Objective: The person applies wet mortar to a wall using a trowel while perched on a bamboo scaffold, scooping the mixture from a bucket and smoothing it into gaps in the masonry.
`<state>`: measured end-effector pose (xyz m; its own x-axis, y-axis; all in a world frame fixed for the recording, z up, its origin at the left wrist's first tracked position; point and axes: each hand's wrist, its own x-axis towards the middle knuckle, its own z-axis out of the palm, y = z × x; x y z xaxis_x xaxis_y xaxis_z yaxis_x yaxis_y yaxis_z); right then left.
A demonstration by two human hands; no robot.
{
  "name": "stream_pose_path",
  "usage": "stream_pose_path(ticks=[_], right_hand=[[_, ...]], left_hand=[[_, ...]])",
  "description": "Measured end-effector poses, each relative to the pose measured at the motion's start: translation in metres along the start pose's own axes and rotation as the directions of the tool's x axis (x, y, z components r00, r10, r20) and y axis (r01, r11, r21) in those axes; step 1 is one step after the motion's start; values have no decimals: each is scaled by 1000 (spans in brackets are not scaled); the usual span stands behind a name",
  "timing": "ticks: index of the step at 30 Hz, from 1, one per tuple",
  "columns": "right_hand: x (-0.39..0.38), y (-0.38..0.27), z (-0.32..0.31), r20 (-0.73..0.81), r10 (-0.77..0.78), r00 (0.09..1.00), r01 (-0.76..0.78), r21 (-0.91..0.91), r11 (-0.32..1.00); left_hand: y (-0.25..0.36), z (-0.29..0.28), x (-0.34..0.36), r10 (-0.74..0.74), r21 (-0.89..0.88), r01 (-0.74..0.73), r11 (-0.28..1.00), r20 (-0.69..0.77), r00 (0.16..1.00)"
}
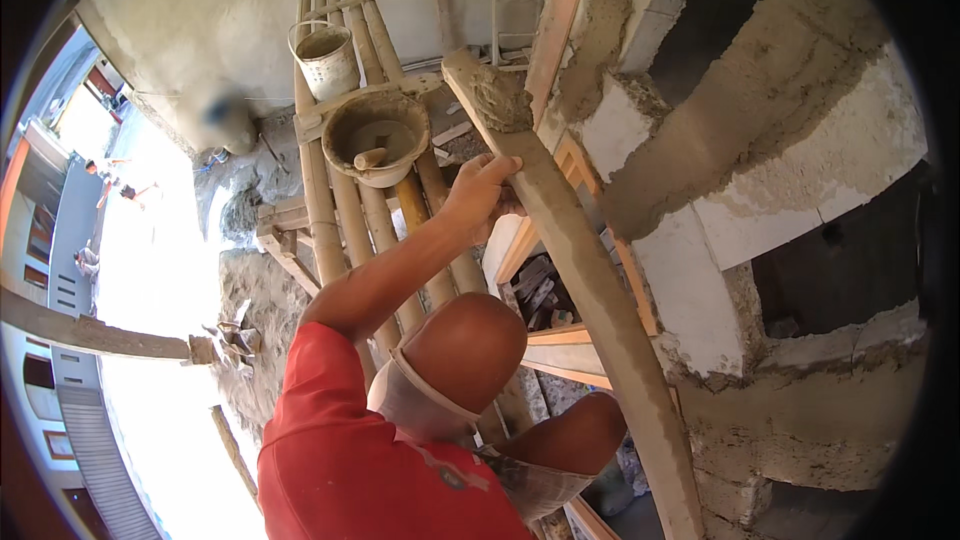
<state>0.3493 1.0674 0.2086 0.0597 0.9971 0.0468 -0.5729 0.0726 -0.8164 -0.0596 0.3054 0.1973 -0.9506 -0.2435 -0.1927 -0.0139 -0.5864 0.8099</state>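
My left hand (482, 195) grips the edge of a long, mortar-smeared wooden board (590, 280), with a finger or thumb on its face and the others curled behind it. The board slants from upper middle to lower right, alongside the unfinished wall. A lump of wet mortar (500, 105) sits on its upper part, just beyond my hand. Left of the hand stands a round basin (420, 145) holding grey mortar or murky water, and a tool with a wooden handle (370, 157) lies in it. My right hand is out of view.
Bamboo poles (325, 230) form a scaffold platform under my bent knees. A white bucket (328, 65) stands on them farther off. On the right, the rough wall (690, 290) has dark openings. A wooden frame (560, 335) lies beyond the board. People (125, 185) are far off left.
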Motion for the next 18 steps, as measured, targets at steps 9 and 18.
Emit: stream_pose_path(ticks=[9, 18], right_hand=[[-51, -28, -7, -12, 22, 1000, -25, -312, 950], [-103, -22, -30, 98, 71, 993, -32, -352, 936]], left_hand=[[42, -80, 22, 127, -59, -145, 988, -238, 963], [72, -158, 47, 233, -51, -268, 962, -359, 904]])
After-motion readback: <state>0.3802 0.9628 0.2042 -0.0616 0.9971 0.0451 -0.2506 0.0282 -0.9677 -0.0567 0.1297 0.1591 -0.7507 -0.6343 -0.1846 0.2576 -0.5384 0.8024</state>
